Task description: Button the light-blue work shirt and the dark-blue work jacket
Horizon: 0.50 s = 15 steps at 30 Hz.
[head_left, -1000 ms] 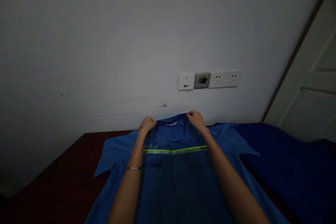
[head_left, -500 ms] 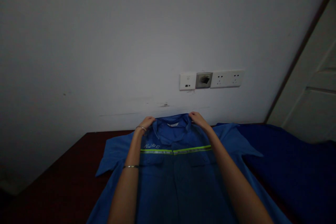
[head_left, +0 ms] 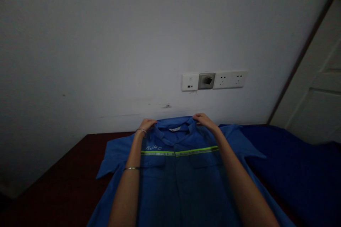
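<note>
A blue short-sleeved work shirt [head_left: 162,181] lies spread front side up, its collar toward the wall. A yellow-green and silver stripe crosses its chest, with white lettering above the stripe on the left. My left hand [head_left: 147,124] pinches the left end of the collar [head_left: 174,122]. At the collar's right end, my right hand [head_left: 204,118] is closed on the fabric in the same way. A white label [head_left: 174,129] shows inside the neck. Both forearms reach over the shirt front and cover parts of it.
Under the shirt is a dark red table [head_left: 66,170]. Dark blue cloth [head_left: 301,170] lies to the right. A pale wall [head_left: 119,42] with a row of sockets [head_left: 229,79] rises behind, and a panelled door [head_left: 319,103] stands at the right.
The collar's back band has tilted so more of its lighter blue surface shows. Both hands keep their hold, with the right hand shifted slightly rightward and the left slightly leftward.
</note>
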{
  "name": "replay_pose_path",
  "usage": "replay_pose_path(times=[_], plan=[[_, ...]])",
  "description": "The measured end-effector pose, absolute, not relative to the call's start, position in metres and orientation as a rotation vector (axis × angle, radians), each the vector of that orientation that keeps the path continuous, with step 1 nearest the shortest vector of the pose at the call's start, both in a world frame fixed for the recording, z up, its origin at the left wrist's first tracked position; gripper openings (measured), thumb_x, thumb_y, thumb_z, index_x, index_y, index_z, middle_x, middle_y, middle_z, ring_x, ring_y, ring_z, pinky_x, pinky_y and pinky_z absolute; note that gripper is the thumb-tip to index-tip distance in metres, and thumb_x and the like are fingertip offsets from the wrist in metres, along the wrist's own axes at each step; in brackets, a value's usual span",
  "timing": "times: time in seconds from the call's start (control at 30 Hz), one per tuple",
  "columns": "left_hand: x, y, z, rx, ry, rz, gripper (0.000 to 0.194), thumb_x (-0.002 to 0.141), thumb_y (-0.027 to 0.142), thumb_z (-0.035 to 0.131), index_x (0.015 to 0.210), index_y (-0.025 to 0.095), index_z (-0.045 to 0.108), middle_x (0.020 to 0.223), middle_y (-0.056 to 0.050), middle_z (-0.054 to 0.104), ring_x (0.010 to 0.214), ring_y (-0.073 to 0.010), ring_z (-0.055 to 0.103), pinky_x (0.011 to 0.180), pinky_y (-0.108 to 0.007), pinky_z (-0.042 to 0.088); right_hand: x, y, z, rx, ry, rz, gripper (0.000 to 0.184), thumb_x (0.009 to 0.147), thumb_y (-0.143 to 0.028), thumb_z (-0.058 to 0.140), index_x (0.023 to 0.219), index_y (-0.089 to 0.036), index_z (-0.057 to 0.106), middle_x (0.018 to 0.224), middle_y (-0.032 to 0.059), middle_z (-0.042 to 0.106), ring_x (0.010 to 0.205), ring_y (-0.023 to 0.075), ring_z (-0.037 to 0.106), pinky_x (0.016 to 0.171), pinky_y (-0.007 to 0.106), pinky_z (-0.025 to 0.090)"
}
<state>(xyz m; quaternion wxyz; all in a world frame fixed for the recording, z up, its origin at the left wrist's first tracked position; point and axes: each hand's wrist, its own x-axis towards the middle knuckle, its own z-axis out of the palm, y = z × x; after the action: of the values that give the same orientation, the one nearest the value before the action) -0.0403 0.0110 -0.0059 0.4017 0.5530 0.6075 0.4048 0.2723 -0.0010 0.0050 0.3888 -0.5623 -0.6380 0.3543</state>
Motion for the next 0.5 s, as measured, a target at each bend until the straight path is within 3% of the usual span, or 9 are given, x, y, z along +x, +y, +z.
replay_pose_path(times=[0.17, 0.3, 0.5], plan=[[-0.043, 0.011, -0.009, 1.309, 1.501, 1.018, 0.030, 0.049, 0.038, 0.067, 0.065, 0.013, 0.062, 0.059, -0.001, 0.057, 0.063, -0.0142, 0.052, 0.056, -0.025, 0.036, 0.279, -0.004, 0.004, -1.353, -1.589, 1.027, 0.019, 0.065, -0.030, 0.049, 0.068, -0.014, 0.057, 0.065, 0.0010, 0.056, 0.060, 0.0103, 0.048, 0.056, 0.020, 0.039], [-0.045, 0.014, -0.014, 1.304, 1.482, 1.031, 0.025, 0.050, 0.035, 0.067, 0.053, 0.013, 0.054, 0.046, 0.002, 0.049, 0.048, -0.0096, 0.044, 0.049, -0.023, 0.030, 0.280, -0.001, -0.001, -1.335, -1.578, 1.046, 0.020, 0.066, -0.031, 0.049, 0.069, -0.013, 0.058, 0.064, 0.0000, 0.055, 0.059, 0.0098, 0.047, 0.056, 0.020, 0.038], [-0.042, 0.015, -0.017, 1.293, 1.366, 1.021, 0.027, 0.051, 0.033, 0.065, 0.048, 0.015, 0.045, 0.040, 0.005, 0.041, 0.041, -0.0069, 0.037, 0.043, -0.022, 0.025, 0.280, 0.000, -0.006, -1.426, -1.777, 0.845, 0.028, 0.074, -0.033, 0.044, 0.071, -0.011, 0.060, 0.063, 0.0011, 0.057, 0.058, 0.0113, 0.050, 0.056, 0.021, 0.037]])
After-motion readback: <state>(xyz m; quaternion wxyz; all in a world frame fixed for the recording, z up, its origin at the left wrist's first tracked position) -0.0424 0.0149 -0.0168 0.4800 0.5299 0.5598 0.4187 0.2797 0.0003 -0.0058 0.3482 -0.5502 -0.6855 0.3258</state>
